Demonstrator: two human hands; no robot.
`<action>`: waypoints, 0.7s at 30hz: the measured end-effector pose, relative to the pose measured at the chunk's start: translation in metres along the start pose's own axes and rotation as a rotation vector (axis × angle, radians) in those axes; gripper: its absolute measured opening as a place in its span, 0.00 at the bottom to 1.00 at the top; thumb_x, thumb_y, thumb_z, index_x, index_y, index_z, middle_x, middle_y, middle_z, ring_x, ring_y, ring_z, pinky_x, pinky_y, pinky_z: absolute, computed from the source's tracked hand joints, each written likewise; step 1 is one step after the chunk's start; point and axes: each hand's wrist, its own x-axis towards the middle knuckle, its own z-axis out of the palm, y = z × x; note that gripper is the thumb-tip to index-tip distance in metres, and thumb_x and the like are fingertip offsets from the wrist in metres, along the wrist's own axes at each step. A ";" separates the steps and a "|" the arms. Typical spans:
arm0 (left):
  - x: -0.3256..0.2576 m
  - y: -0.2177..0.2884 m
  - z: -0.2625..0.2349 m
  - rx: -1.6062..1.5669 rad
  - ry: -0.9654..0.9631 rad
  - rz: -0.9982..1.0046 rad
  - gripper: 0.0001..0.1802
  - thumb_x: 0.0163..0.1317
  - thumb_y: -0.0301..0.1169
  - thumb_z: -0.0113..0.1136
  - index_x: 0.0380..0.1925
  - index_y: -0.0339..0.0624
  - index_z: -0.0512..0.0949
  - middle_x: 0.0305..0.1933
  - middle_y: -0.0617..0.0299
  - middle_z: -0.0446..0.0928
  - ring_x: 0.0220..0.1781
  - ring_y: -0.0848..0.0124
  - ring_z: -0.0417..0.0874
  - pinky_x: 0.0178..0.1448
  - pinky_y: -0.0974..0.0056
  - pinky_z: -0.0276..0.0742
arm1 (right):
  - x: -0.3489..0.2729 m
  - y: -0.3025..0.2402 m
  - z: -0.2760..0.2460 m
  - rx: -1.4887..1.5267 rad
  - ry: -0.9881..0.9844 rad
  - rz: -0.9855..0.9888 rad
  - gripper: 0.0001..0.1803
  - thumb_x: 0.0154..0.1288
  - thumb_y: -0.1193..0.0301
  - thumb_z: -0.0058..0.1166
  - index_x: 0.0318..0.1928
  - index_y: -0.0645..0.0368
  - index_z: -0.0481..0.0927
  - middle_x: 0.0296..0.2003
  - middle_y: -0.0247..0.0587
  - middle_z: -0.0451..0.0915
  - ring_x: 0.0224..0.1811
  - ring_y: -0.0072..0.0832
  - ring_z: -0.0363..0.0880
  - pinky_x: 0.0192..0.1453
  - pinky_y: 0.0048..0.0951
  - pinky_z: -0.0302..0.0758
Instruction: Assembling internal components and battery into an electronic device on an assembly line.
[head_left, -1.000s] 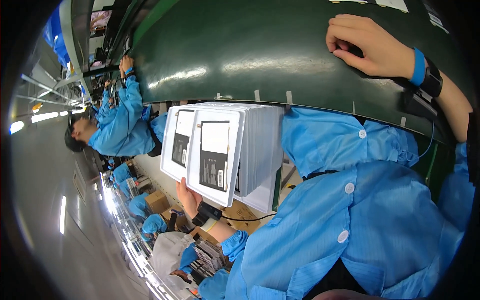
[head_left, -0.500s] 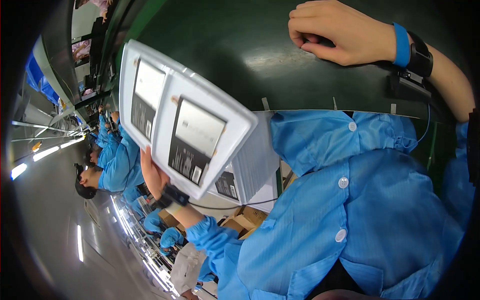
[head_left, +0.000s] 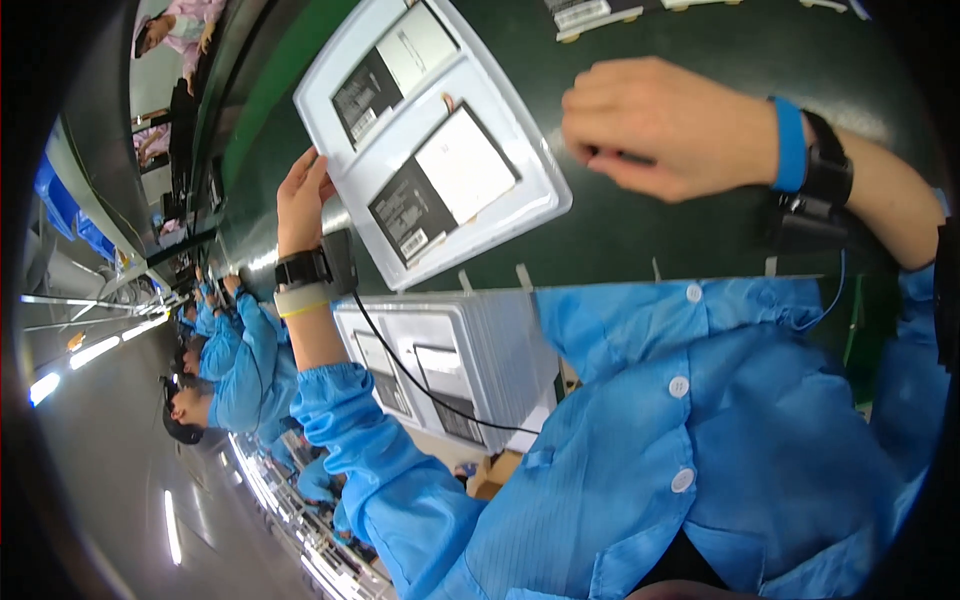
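My left hand (head_left: 305,200) grips the left edge of a white plastic tray (head_left: 545,190), fingers partly hidden by its rim. The tray is tilted above the dark green tabletop (head_left: 640,235). Lying in its two compartments are flat black-and-silver battery packs, a nearer one (head_left: 448,182) and a farther one (head_left: 395,75). My right hand (head_left: 665,130) hovers over the table just right of the tray, its fingers curled in with nothing visible in them. Below my left forearm a stack of similar trays (head_left: 505,355) holds more battery packs in its top tray.
Several flat packs (head_left: 585,12) lie at the table's far edge. A black cable (head_left: 400,370) runs from my left wrist device across the tray stack. Cardboard boxes (head_left: 495,475) stand below. Co-workers in blue coats (head_left: 245,340) sit along the line at left.
My left hand has carried the tray from above the stack up and right, over the table. The stack's top tray is now uncovered. My right hand has shifted slightly lower in view.
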 end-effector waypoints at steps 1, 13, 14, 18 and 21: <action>0.002 0.009 0.010 0.137 0.004 0.036 0.27 0.73 0.34 0.62 0.68 0.36 0.74 0.55 0.57 0.84 0.54 0.71 0.84 0.56 0.67 0.78 | -0.001 0.001 0.001 -0.008 0.009 -0.003 0.06 0.61 0.74 0.57 0.34 0.61 0.73 0.33 0.45 0.75 0.40 0.46 0.77 0.45 0.44 0.75; -0.007 0.163 0.171 0.359 -0.297 0.712 0.18 0.73 0.30 0.60 0.58 0.35 0.80 0.57 0.56 0.84 0.59 0.70 0.82 0.64 0.65 0.75 | -0.006 -0.006 -0.004 -0.038 -0.023 0.062 0.09 0.59 0.72 0.61 0.36 0.61 0.75 0.35 0.44 0.77 0.41 0.44 0.78 0.49 0.42 0.75; -0.002 0.167 0.186 0.378 -0.285 0.813 0.19 0.67 0.35 0.66 0.54 0.38 0.83 0.53 0.52 0.85 0.53 0.61 0.85 0.57 0.61 0.79 | -0.003 -0.008 -0.005 -0.028 -0.027 0.059 0.09 0.59 0.72 0.61 0.36 0.61 0.75 0.35 0.44 0.77 0.41 0.43 0.78 0.49 0.41 0.75; -0.006 0.191 0.245 0.515 -0.299 0.958 0.33 0.51 0.41 0.79 0.54 0.36 0.81 0.51 0.49 0.81 0.55 0.54 0.81 0.59 0.56 0.78 | -0.006 -0.006 -0.002 -0.044 -0.039 0.066 0.09 0.59 0.71 0.61 0.36 0.60 0.75 0.34 0.42 0.77 0.41 0.41 0.79 0.49 0.40 0.75; -0.003 0.199 0.268 0.536 -0.323 0.986 0.40 0.37 0.42 0.86 0.52 0.39 0.81 0.46 0.54 0.78 0.54 0.56 0.79 0.58 0.56 0.77 | -0.005 -0.004 0.002 -0.062 -0.050 0.073 0.10 0.58 0.70 0.61 0.37 0.60 0.75 0.35 0.42 0.78 0.42 0.41 0.79 0.51 0.40 0.75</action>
